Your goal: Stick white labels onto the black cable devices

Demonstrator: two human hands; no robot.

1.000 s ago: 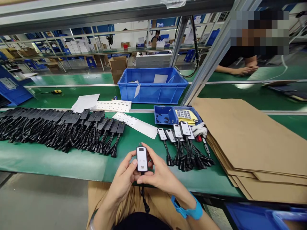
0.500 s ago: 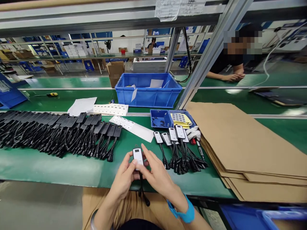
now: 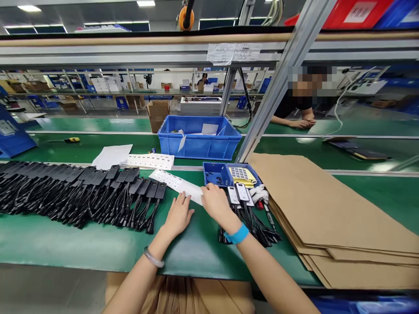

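A white label strip [image 3: 191, 190] lies slantwise on the green bench, with small dark-windowed labels along its left part. My left hand [image 3: 178, 214] rests palm down with its fingers stretched out, the tips at the strip's lower edge. At the strip's right end, the fingers of my right hand [image 3: 216, 204] are curled over and pinch it; the fingertips are partly hidden. Just right of that hand lie several cabled controllers with white label faces [image 3: 242, 192], some of them covered by the hand. Black controllers without white labels [image 3: 152, 190] are lined up in a long row at the left, cables towards me.
Behind the strip stand a large blue bin [image 3: 199, 146] and a small blue tray [image 3: 216, 174] with yellow sheets [image 3: 242, 175]. Cardboard sheets [image 3: 327, 205] are stacked at the right. A metal post [image 3: 271, 96] rises from the bench. Across it, a person [image 3: 299, 104] leans on their arms.
The white-faced controller has left my hands. Both hands have moved forward and apart, from the bench's front edge to the label strip. My view has tilted up.
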